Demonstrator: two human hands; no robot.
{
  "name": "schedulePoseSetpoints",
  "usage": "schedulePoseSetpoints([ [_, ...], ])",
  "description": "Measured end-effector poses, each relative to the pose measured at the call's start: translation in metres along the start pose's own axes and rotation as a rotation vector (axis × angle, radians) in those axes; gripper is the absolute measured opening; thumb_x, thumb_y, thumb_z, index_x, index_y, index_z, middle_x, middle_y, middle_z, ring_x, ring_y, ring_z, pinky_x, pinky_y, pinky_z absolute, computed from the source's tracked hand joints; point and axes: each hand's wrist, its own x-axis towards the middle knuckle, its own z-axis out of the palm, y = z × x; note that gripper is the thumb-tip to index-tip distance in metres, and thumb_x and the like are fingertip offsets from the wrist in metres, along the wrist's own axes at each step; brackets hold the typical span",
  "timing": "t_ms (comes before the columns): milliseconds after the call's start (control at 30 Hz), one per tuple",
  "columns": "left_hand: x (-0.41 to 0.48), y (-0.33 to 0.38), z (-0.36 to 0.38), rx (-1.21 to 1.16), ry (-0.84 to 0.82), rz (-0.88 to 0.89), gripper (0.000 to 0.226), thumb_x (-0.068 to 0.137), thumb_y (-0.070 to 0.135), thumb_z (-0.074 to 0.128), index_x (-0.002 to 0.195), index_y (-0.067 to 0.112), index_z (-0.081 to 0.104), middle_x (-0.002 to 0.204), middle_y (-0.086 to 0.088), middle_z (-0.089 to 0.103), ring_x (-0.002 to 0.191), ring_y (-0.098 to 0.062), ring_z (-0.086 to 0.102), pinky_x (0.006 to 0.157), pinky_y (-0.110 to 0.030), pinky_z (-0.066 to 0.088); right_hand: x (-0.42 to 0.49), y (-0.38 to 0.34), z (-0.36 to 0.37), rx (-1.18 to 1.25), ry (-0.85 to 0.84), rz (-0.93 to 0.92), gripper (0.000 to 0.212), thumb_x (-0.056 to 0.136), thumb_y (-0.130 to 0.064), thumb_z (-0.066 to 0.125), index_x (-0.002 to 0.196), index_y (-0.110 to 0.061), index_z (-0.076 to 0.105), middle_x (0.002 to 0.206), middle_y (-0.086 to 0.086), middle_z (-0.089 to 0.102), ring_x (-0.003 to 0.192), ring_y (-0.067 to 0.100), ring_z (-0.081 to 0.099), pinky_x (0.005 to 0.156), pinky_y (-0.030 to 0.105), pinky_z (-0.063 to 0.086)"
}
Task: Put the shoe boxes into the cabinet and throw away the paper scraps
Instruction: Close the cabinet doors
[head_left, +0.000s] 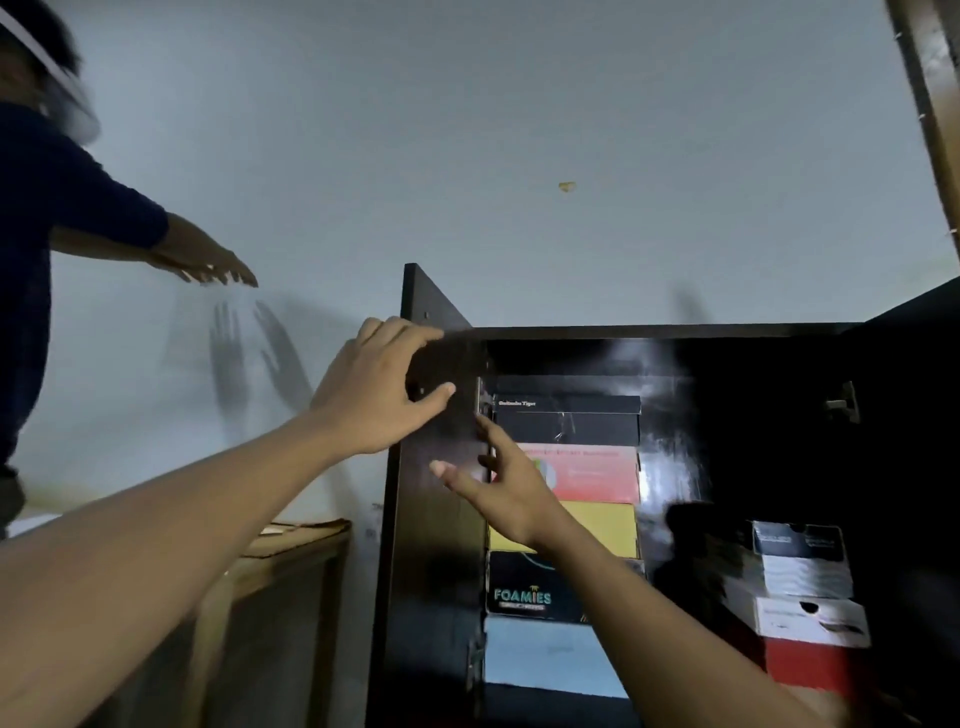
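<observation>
Boxes: the boxes (566, 470) sit inside the cabinet (675, 332), one stack at its left side and a shorter one low on the right.
Door: the left door (431, 519) stands open, and I read the step as swinging it shut, though I can't rule out opening.
Left hand: my left hand (374, 395) is at the upper door, fingers curved and thumb apart; blur means I cannot tell if it grips.
Right hand: my right hand (504, 493) is spread flat and empty, in front of the hinge edge and the left stack.
Doing it well: I'd pull the right hand away from the hinge side first, then push from the door's free edge.
Scraps: I see only a yellow speck (566, 186) on the wall, and I can't say what it is.
Bystander: a second person's hand (208, 267) reaches out at left, well apart from the door.
</observation>
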Motion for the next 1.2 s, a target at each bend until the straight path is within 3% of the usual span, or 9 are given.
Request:
schedulePoseSetpoints([
  [167, -0.033, -0.044, -0.001, -0.038, -0.118, -0.145, 0.062, 0.093, 0.047, 0.058, 0.149, 0.026, 0.037, 0.137, 0.007, 0.051, 0.129, -0.015, 0.042, 0.101, -0.038, 0.045, -0.011, 0.007, 0.044, -0.054, -0.113, 0.012, 0.118, 0.067, -0.067, 0.079, 0.158, -0.035, 0.011, 0.163, -0.005, 0.026, 0.146, 0.016, 0.031, 0.115, 0.036, 0.036],
  [267, -0.049, -0.068, 0.012, -0.143, -0.239, -0.169, 0.058, 0.097, 0.046, 0.050, 0.151, 0.038, 0.029, 0.139, 0.012, 0.049, 0.129, -0.014, 0.044, 0.104, -0.038, 0.043, -0.012, 0.019, 0.058, -0.060, -0.093, -0.015, 0.122, 0.064, -0.064, 0.083, 0.158, -0.033, 0.012, 0.159, -0.010, 0.030, 0.144, 0.011, 0.032, 0.115, 0.032, 0.035],
  [333, -0.056, -0.079, 0.023, -0.216, -0.292, -0.184, 0.055, 0.099, 0.045, 0.046, 0.150, 0.047, 0.024, 0.139, 0.014, 0.048, 0.125, -0.012, 0.048, 0.102, -0.037, 0.045, -0.010, 0.030, 0.066, -0.060, -0.078, -0.028, 0.126, 0.055, -0.073, 0.083, 0.156, -0.037, 0.016, 0.154, -0.010, 0.037, 0.141, 0.009, 0.038, 0.115, 0.038, 0.039],
  [467, -0.062, -0.079, 0.044, -0.352, -0.312, -0.179, 0.056, 0.099, 0.048, 0.042, 0.149, 0.055, 0.018, 0.141, 0.016, 0.049, 0.116, -0.005, 0.054, 0.103, -0.035, 0.045, -0.006, 0.047, 0.074, -0.068, -0.051, -0.051, 0.122, 0.054, -0.078, 0.079, 0.154, -0.041, 0.020, 0.144, -0.012, 0.045, 0.136, 0.005, 0.043, 0.113, 0.039, 0.042],
  [633, -0.062, -0.064, 0.068, -0.509, -0.297, -0.151, 0.053, 0.100, 0.047, 0.038, 0.150, 0.051, 0.023, 0.142, 0.015, 0.049, 0.119, -0.005, 0.053, 0.104, -0.040, 0.047, -0.012, 0.049, 0.065, -0.050, -0.041, -0.054, 0.111, 0.064, -0.060, 0.083, 0.154, -0.037, 0.022, 0.143, -0.017, 0.045, 0.133, 0.000, 0.045, 0.113, 0.037, 0.043],
  [767, -0.055, -0.040, 0.085, -0.576, -0.279, -0.098, 0.054, 0.099, 0.048, 0.040, 0.150, 0.052, 0.022, 0.139, 0.012, 0.051, 0.118, -0.005, 0.054, 0.102, -0.034, 0.048, -0.027, 0.051, 0.034, 0.066, -0.116, -0.016, 0.095, 0.081, -0.017, 0.082, 0.153, -0.032, 0.023, 0.118, -0.047, 0.054, 0.116, -0.019, 0.053, 0.106, 0.030, 0.049],
  [933, -0.038, 0.004, 0.117, -0.641, -0.269, -0.026, 0.059, 0.094, 0.053, 0.046, 0.146, 0.060, 0.017, 0.131, 0.017, 0.049, 0.114, -0.006, 0.055, 0.099, -0.037, 0.051, -0.043, 0.070, -0.020, 0.119, -0.102, 0.044, 0.079, 0.086, -0.003, 0.073, 0.150, -0.032, 0.038, 0.134, -0.017, 0.061, 0.116, 0.007, 0.065, 0.087, 0.025, 0.056],
  [1100, -0.021, 0.055, 0.161, -0.652, -0.254, -0.005, 0.064, 0.094, 0.050, 0.051, 0.145, 0.058, 0.013, 0.130, 0.011, 0.040, 0.120, -0.008, 0.048, 0.106, -0.038, 0.046, -0.067, 0.095, -0.078, 0.091, 0.002, 0.085, 0.037, 0.092, -0.001, 0.066, 0.123, -0.022, 0.066, 0.115, 0.006, 0.072, 0.103, 0.020, 0.070, 0.081, 0.026, 0.058],
  [1200, -0.011, 0.079, 0.194, -0.606, -0.230, 0.010, 0.066, 0.094, 0.047, 0.055, 0.147, 0.054, 0.017, 0.140, 0.009, 0.034, 0.131, -0.011, 0.038, 0.110, -0.033, 0.040, -0.078, 0.121, -0.105, 0.103, 0.134, 0.099, 0.050, 0.092, -0.004, 0.068, 0.132, -0.032, 0.058, 0.111, 0.012, 0.071, 0.098, 0.023, 0.071, 0.085, 0.036, 0.060],
])
